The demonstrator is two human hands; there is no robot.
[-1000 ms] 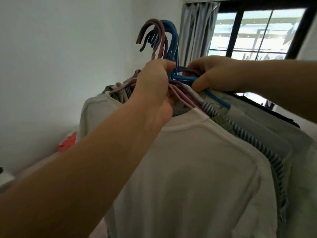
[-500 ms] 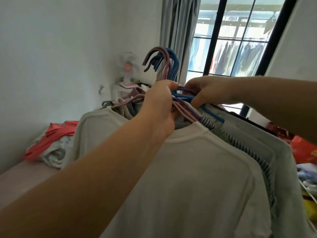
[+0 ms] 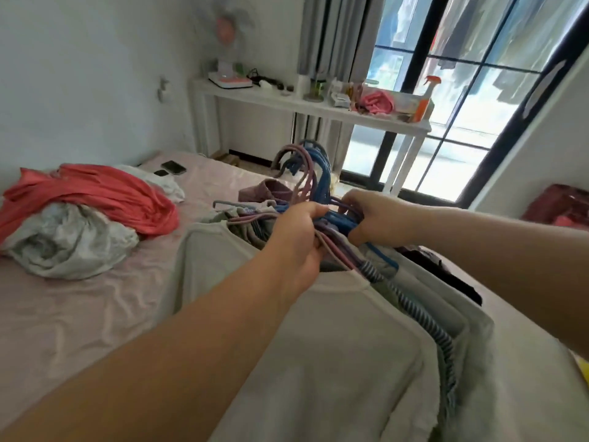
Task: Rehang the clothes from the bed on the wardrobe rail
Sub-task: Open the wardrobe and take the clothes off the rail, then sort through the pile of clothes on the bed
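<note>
Both hands (left hand (image 3: 298, 237), right hand (image 3: 371, 218)) grip bunched hangers (image 3: 314, 183); shirts (image 3: 334, 362) attached.

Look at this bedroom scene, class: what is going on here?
A person grips a bunch of hangers with both hands, the left hand and right hand at the necks. The hung shirts are held above the bed, where a loose pile of clothes lies. No wardrobe rail is visible.

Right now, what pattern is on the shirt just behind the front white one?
Thin blue-and-white stripes on the striped shirt, seen only in the head view.
</note>
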